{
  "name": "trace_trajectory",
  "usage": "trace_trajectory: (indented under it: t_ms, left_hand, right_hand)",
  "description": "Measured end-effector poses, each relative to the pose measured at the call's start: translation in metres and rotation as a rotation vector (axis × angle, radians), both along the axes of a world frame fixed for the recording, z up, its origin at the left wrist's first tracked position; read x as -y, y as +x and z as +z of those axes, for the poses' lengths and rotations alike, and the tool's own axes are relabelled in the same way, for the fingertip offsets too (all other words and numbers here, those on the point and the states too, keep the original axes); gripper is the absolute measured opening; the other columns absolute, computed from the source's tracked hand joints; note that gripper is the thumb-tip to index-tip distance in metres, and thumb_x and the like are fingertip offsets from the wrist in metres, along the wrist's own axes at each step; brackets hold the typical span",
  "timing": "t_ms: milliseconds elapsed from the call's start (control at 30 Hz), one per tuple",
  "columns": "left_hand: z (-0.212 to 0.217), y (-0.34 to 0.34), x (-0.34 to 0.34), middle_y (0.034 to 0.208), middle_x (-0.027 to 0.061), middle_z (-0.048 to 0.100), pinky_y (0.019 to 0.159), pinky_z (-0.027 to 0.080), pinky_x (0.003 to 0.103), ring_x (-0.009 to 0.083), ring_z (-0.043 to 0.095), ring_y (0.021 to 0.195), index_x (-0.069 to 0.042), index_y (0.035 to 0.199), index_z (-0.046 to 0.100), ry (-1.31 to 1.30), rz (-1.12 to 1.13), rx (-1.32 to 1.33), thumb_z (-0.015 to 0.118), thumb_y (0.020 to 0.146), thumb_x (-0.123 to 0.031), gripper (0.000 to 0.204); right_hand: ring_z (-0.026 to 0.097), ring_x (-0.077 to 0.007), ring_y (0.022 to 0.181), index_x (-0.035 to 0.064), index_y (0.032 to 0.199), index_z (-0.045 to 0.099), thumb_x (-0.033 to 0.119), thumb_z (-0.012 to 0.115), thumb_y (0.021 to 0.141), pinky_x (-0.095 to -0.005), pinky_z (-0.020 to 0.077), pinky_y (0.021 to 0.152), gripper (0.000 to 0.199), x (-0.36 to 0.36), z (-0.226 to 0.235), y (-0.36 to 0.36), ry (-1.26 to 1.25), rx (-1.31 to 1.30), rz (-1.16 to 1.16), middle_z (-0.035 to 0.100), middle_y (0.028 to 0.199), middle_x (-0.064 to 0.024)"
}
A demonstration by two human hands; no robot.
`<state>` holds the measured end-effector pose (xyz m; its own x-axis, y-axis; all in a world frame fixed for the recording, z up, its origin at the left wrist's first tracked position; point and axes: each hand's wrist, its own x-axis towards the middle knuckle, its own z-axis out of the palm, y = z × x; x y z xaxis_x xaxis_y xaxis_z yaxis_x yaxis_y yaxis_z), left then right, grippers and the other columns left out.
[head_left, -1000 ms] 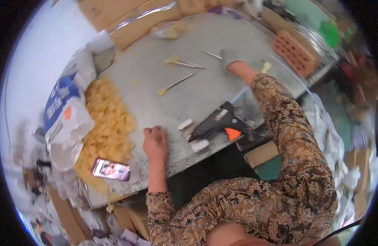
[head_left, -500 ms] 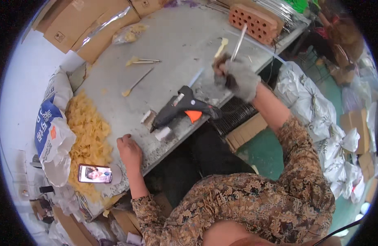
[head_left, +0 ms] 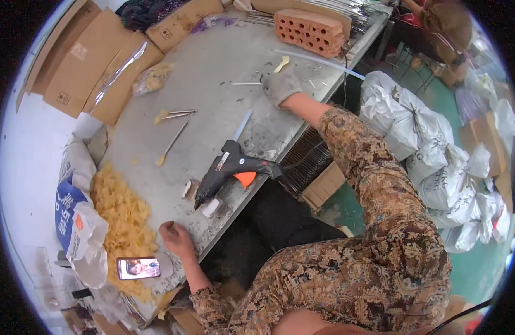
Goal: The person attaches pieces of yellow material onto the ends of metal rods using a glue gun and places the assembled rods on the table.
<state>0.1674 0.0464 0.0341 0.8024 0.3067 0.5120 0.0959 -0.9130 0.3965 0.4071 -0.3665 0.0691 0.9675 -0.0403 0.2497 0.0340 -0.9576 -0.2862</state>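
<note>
Grey-gloved right hand (head_left: 281, 86) flat by pale yellow piece (head_left: 281, 64).

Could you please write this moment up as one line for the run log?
left hand: fist at table edge | right hand: gloved, reaching by thin metal rod | glue gun: lying between

A grey, stained worktable (head_left: 213, 72) fills the middle. Flattened cardboard boxes (head_left: 84, 61) lean at its far left. A green floor (head_left: 475, 268) on the right holds white sacks (head_left: 430, 145).
</note>
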Motion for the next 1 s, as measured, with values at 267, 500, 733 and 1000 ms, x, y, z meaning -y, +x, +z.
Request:
trace_trajectory:
  t_ms: [267,500,733,1000]
  left_hand:
    - [0.0,0.004,0.002,0.083,0.0132,0.06,0.064,0.044,0.034,0.0236,0.054,0.069,0.003,0.098,0.057,-0.192,0.023,0.042,0.053,0.083,-0.01,0.021]
    - [-0.002,0.004,-0.005,0.093,0.0159,0.059,0.073,0.043,0.033,0.0245,0.054,0.081,0.003,0.101,0.058,-0.062,0.036,-0.042,0.055,0.084,-0.018,0.027]
    - [0.007,-0.001,0.007,0.095,0.0151,0.059,0.076,0.044,0.034,0.025,0.055,0.084,0.003,0.106,0.056,-0.092,0.143,-0.001,0.055,0.086,-0.015,0.027]
    - [0.058,-0.048,0.14,0.085,0.0116,0.06,0.068,0.046,0.028,0.0191,0.057,0.073,0.001,0.092,0.059,-0.436,-0.514,-0.041,0.053,0.079,-0.001,0.014]
  right_hand:
    - [0.057,-0.0215,0.07,0.0066,0.094,0.063,0.024,0.058,0.08,-0.0324,0.0446,0.065,0.023,0.06,0.013,0.028,0.597,0.262,0.01,0.062,0.076,-0.0103]
    - [0.055,-0.0135,0.066,0.0074,0.094,0.066,0.029,0.06,0.077,-0.0286,0.0452,0.063,0.028,0.184,-0.015,-0.04,0.873,0.059,-0.266,0.06,0.069,-0.0057]
    - [0.061,-0.0339,0.083,0.0124,0.1,0.065,0.032,0.051,0.079,-0.0373,0.047,0.076,0.031,0.178,-0.021,-0.02,0.394,-0.038,-0.237,0.064,0.087,-0.0174]
    - [0.06,-0.0349,0.088,0.0118,0.098,0.064,0.034,0.051,0.079,-0.0419,0.0467,0.078,0.032,0.159,-0.038,0.018,0.154,0.058,-0.12,0.063,0.093,-0.0174]
